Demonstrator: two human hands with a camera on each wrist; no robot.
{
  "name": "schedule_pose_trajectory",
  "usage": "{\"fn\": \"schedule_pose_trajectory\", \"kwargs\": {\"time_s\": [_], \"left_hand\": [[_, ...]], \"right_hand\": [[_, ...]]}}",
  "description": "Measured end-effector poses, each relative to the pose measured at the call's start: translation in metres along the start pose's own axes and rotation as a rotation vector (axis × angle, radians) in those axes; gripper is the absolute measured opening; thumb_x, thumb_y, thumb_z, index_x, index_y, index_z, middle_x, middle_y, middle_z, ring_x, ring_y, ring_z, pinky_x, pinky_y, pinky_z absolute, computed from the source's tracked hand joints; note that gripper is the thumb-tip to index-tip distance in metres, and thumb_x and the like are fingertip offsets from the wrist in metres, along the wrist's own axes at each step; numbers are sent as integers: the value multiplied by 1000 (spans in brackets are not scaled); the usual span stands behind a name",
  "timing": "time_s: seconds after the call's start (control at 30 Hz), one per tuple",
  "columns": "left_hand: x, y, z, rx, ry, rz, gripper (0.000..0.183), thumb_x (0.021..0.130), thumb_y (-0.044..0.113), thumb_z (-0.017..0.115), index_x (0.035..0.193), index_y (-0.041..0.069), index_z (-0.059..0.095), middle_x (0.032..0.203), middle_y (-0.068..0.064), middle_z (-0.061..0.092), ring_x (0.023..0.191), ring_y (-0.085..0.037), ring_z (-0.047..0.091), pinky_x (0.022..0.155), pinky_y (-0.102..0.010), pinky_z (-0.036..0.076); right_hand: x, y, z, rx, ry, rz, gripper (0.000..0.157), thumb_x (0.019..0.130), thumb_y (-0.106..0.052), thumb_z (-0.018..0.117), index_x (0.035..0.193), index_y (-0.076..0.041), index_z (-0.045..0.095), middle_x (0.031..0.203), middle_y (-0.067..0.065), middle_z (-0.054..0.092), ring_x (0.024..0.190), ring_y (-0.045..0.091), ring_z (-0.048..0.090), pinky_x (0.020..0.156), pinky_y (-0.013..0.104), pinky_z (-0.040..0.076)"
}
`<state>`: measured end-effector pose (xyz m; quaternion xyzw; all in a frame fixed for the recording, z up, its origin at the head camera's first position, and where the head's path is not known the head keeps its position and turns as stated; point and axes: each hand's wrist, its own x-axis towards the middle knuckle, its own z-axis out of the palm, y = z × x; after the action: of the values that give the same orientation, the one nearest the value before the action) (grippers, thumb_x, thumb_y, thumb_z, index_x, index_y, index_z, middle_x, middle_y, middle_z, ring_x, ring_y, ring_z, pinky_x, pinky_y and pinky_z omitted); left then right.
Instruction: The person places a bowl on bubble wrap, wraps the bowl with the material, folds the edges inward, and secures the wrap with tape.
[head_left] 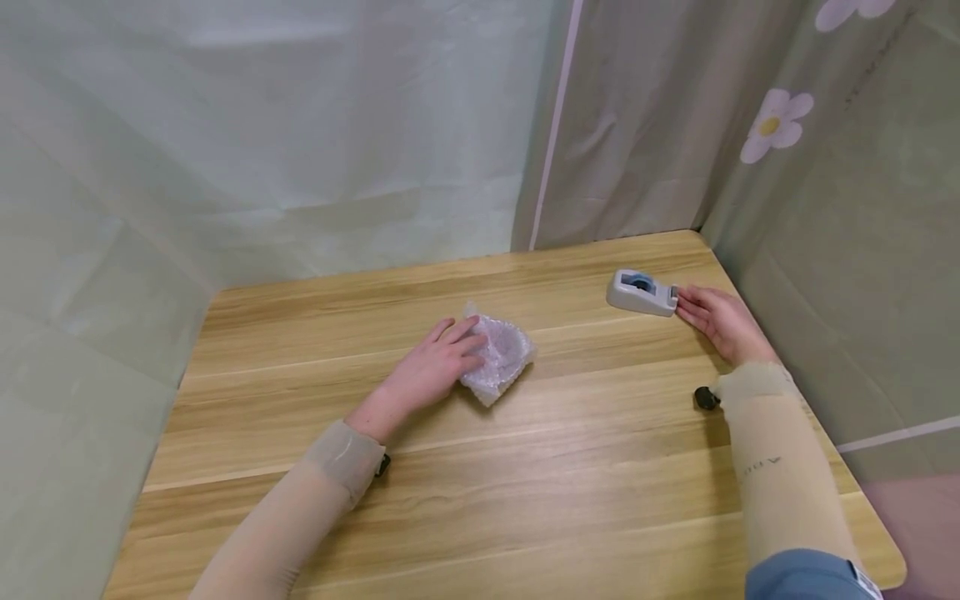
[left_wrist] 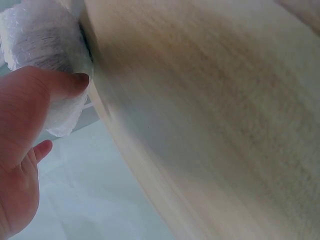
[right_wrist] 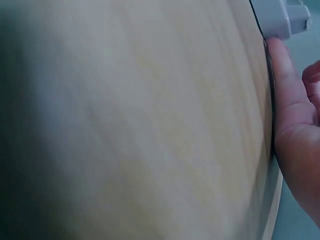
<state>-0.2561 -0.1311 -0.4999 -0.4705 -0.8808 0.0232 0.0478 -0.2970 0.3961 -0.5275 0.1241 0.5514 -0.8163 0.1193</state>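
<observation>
A bubble-wrapped package (head_left: 504,354) lies near the middle of the wooden table, its contents blurred by the wrap. My left hand (head_left: 431,369) holds it from its left side, fingers over the top. The left wrist view shows the thumb (left_wrist: 65,84) against the near side of the bubble wrap (left_wrist: 42,42). Farther right stands a light grey tape dispenser (head_left: 641,293) with a blue roll core. My right hand (head_left: 723,323) is at its cutter end, fingers extended. In the right wrist view the straight thumb (right_wrist: 287,75) touches the dispenser's base (right_wrist: 272,20).
The wooden table (head_left: 525,500) has its right edge close beside my right arm. Pale curtains (head_left: 360,142) hang behind the table and on both sides. A small black device (head_left: 706,398) sits at my right wrist.
</observation>
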Motion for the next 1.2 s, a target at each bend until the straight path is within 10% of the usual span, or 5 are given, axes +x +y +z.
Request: {"fn": "schedule_pose_trajectory", "kwargs": {"time_s": [0.37,0.93,1.2], "left_hand": [[1,0,-1,-3,-8,-6,45,92,-11,72,128,16,78,155,-8,59,159,-37,31,128,-59,26],[2,1,-4,-28,-23,-21,46,93,-11,70,131,15,77,158,-8,57,160,-36,28,130,-59,19],[1,1,-3,-31,-22,-20,46,93,-11,70,130,15,77,157,-8,57,159,-37,29,129,-59,21]], "right_hand": [[2,-5,-3,-62,-17,14,11,110,-13,60,111,-6,68,108,-4,79,102,7,75,92,25,60],[-5,-8,-7,130,16,93,17,111,-17,59,120,-4,67,110,5,79,104,17,77,96,34,60],[0,-5,-3,-22,29,55,10,110,-12,60,112,-5,66,106,-3,79,100,9,77,94,28,59]]}}
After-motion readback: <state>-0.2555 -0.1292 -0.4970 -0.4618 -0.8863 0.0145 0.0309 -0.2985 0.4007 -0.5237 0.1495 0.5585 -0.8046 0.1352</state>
